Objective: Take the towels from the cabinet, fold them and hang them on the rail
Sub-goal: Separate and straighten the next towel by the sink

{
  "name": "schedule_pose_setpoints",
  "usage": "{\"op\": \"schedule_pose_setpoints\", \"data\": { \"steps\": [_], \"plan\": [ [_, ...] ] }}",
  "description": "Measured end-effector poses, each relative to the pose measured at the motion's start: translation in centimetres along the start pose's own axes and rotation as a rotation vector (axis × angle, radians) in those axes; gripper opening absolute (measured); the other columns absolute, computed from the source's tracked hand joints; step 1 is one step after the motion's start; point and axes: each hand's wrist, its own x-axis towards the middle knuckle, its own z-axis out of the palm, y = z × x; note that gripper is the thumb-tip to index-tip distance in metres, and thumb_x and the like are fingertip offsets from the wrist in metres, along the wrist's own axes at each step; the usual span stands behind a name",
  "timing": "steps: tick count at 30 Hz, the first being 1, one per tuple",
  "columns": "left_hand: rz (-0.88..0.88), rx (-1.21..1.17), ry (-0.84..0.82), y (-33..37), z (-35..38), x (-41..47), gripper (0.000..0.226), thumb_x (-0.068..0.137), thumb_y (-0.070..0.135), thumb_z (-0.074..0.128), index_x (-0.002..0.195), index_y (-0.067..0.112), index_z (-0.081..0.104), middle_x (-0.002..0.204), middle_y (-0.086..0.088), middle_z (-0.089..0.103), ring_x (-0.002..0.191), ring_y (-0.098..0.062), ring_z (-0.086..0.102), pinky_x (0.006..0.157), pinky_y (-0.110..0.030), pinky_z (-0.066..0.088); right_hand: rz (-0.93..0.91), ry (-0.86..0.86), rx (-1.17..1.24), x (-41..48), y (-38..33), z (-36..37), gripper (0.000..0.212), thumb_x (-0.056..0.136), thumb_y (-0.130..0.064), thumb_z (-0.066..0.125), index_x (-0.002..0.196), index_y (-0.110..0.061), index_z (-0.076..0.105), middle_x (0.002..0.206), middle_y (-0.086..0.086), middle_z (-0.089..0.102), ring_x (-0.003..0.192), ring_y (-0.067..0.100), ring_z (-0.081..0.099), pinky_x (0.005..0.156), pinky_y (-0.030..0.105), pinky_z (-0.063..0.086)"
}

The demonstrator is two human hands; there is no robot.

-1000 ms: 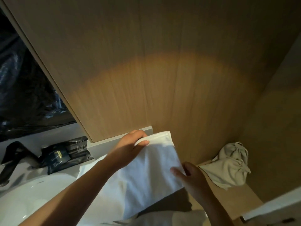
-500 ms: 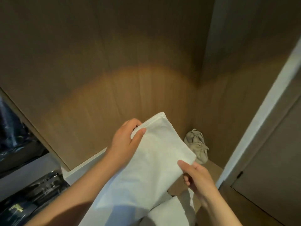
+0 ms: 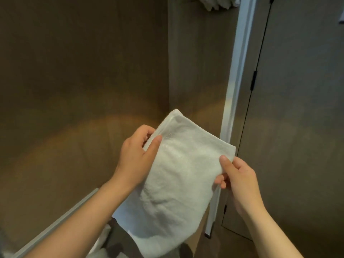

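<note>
White towel (image 3: 178, 179), folded, is pinched by the left hand (image 3: 136, 155) at its top corner and the right hand (image 3: 239, 180) at its right edge. Since 1 second ago the view turned toward the door (image 3: 297, 108), probably seeking the rail.

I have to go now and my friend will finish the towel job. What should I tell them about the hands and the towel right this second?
Left hand: pinches the towel at its upper left edge, thumb on top.
Right hand: pinches the right corner, thumb on top.
The towel is white and held up between both hands in front of the wooden wall, with its lower end hanging down.
Done: this towel is out of the cabinet and looks folded at least once.
Left: finish folding if needed, then hang it on the rail, which is not in view. Whether more towels are waiting cannot be told.
</note>
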Motion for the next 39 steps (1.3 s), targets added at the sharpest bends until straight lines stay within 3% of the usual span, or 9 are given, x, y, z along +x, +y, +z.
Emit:
{"op": "schedule_pose_setpoints", "data": {
  "steps": [7,11,16,21,23,26,30,33,39],
  "plan": [
    [0.139,-0.088,0.071,6.8,5.6,2.0,0.031,0.093,0.021,0.060,0.112,0.034,0.038,0.084,0.013,0.063,0.081,0.005,0.061,0.060,-0.002,0.043,-0.372,0.195,-0.190,2.5,-6.1,-7.6,0.012,0.095,-0.033,0.057,0.096,-0.028,0.046,0.055,0.003,0.062,0.045,0.011,0.057,0.047,0.016,0.045],
    [0.243,0.010,0.000,9.6,8.1,3.1,0.022,0.096,0.022,0.056,0.107,0.040,0.048,0.081,0.016,0.061,0.073,-0.003,0.059,0.058,-0.008,0.043,-0.527,0.185,-0.289,4.3,-9.1,-11.7,0.015,0.096,-0.023,0.057,0.083,-0.025,0.049,0.058,0.005,0.056,0.045,0.013,0.051,0.046,0.025,0.044],
    [0.313,0.077,-0.002,12.0,10.1,4.0,0.026,0.095,0.010,0.055,0.116,0.025,0.062,0.103,0.011,0.061,0.096,-0.006,0.057,0.076,-0.011,0.045,-0.606,0.098,-0.294,6.6,-11.7,-15.1,0.015,0.094,-0.021,0.058,0.096,-0.034,0.065,0.069,-0.009,0.063,0.051,0.007,0.055,0.046,0.020,0.045],
    [0.357,0.111,0.036,13.2,10.3,5.5,0.030,0.093,0.024,0.057,0.123,0.021,0.062,0.101,0.021,0.060,0.093,-0.004,0.059,0.074,-0.009,0.044,-0.604,0.029,-0.387,9.0,-13.1,-16.8,0.037,0.083,-0.033,0.072,0.114,-0.050,0.062,0.095,-0.021,0.067,0.083,0.004,0.062,0.064,0.018,0.054],
    [0.387,0.153,0.030,13.3,9.9,6.5,0.035,0.090,0.029,0.060,0.124,0.023,0.061,0.099,0.030,0.055,0.090,0.005,0.056,0.074,-0.004,0.040,-0.612,-0.011,-0.433,10.1,-13.5,-16.7,0.054,0.077,-0.036,0.077,0.121,-0.056,0.054,0.104,-0.033,0.060,0.097,-0.015,0.053,0.067,0.004,0.047],
    [0.412,0.209,-0.001,12.9,8.5,8.4,0.048,0.085,0.042,0.067,0.130,0.028,0.056,0.107,0.032,0.051,0.095,0.004,0.056,0.075,-0.007,0.043,-0.644,-0.055,-0.560,11.9,-14.5,-15.6,0.069,0.078,-0.035,0.078,0.129,-0.063,0.040,0.109,-0.030,0.051,0.104,-0.018,0.045,0.072,0.006,0.041],
    [0.466,0.276,-0.023,12.5,5.9,11.5,0.060,0.079,0.048,0.065,0.136,0.035,0.049,0.116,0.029,0.049,0.107,-0.003,0.055,0.080,-0.022,0.054,-0.763,-0.011,-0.671,14.6,-16.4,-12.5,0.074,0.081,-0.030,0.076,0.141,-0.051,0.036,0.102,-0.025,0.056,0.082,-0.009,0.051,0.068,0.010,0.040],
    [0.520,0.335,0.003,12.5,3.8,13.9,0.066,0.079,0.058,0.063,0.138,0.035,0.046,0.118,0.028,0.049,0.109,-0.005,0.055,0.082,-0.027,0.056,-0.854,-0.018,-0.617,16.8,-18.2,-9.6,0.075,0.081,-0.027,0.076,0.138,-0.052,0.033,0.124,-0.023,0.059,0.071,-0.009,0.050,0.079,0.022,0.049],
    [0.604,0.497,0.100,12.7,-0.5,17.3,0.067,0.080,0.058,0.062,0.140,0.035,0.043,0.121,0.030,0.045,0.109,0.000,0.054,0.080,-0.022,0.056,-0.954,-0.068,-0.442,20.5,-21.3,-4.0,0.079,0.076,-0.032,0.079,0.136,-0.052,0.031,0.123,-0.045,0.038,0.114,-0.019,0.044,0.092,0.007,0.041]
  ]
}}
